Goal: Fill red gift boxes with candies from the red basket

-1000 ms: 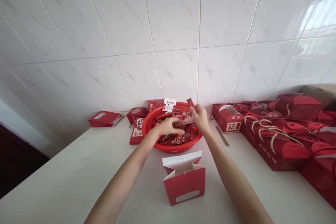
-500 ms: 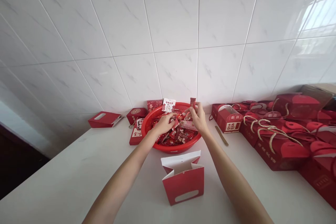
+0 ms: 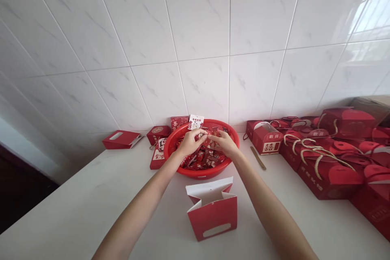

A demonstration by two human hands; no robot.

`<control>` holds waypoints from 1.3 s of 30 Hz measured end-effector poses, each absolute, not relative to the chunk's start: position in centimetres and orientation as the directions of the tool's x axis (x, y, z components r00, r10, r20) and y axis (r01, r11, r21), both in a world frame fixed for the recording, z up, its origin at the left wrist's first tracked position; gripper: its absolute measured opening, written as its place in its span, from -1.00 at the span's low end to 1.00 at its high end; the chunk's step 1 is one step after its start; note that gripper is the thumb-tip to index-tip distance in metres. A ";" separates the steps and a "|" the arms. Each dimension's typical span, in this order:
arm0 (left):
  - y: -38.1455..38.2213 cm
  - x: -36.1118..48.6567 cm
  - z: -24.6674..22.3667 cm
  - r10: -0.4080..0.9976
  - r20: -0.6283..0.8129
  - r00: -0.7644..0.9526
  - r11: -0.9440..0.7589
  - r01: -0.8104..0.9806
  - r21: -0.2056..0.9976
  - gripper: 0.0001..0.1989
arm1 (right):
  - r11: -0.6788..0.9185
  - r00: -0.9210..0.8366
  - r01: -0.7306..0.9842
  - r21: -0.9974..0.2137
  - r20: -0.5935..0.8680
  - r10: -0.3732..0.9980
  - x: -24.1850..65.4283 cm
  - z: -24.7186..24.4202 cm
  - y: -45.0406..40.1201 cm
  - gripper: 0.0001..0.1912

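Note:
A round red plastic basket (image 3: 198, 175) stands near the wall, filled with red-wrapped sweets (image 3: 210, 158). Over its middle, my left hand (image 3: 191, 141) has its fingers drawn together, the tips meeting those of my right hand (image 3: 224, 143). Small red wrappers show around both sets of fingertips, but what each hand pinches is too small to make out. In front of the basket an open red paper box (image 3: 215, 215) stands upright, its white inside showing at the top and an oval window low on its front.
Many red boxes with rope handles (image 3: 329, 174) crowd the right side. One boxed piece (image 3: 268, 140) stands beside a thin brown strip (image 3: 258, 158). Left of the basket lie a flat red box (image 3: 122, 139) and smaller red packets (image 3: 159, 135). A tiled wall rises behind.
My right hand has moved left and down over the basket, to my left hand's fingertips. The small red packet that stood up from its fingers no longer shows there.

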State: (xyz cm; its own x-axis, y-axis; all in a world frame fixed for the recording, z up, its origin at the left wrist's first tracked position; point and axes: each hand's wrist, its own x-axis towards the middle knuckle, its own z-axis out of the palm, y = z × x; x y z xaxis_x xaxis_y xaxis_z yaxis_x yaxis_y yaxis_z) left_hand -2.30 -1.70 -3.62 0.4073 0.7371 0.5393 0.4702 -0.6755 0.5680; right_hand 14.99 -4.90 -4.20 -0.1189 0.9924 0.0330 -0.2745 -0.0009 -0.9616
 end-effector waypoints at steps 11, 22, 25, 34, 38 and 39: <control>0.3 -3.6 -4.4 0.837 0.504 0.214 -0.506 0.653 0.563 -0.66 | 0.077 0.097 -0.376 -0.923 0.044 0.994 15.1 -3.8 -5.2 -0.71; 0.2 -3.9 -5.3 0.939 0.143 0.313 -0.344 0.878 0.332 -0.72 | 0.054 0.105 -0.459 -0.887 0.006 0.994 15.4 -4.7 -4.2 -0.75; 0.2 -4.0 -5.3 0.931 0.128 0.342 -0.365 0.869 0.334 -0.62 | 0.016 0.134 -0.508 -0.861 -0.060 0.989 15.4 -4.4 -4.2 -0.77; -0.4 -3.9 -4.6 0.920 0.246 0.305 -0.388 0.793 0.470 -0.58 | -0.025 0.091 -0.514 -0.858 -0.083 0.992 15.7 -3.8 -4.5 -0.93; -0.5 -3.6 -4.2 0.906 0.353 0.234 -0.404 0.725 0.558 -0.66 | -0.060 0.019 -0.514 -0.856 -0.081 0.997 15.7 -3.7 -4.7 -0.91; -0.5 -3.6 -4.1 0.905 0.369 0.210 -0.400 0.716 0.572 -0.67 | -0.067 0.008 -0.523 -0.850 -0.084 0.996 15.7 -3.7 -4.8 -0.88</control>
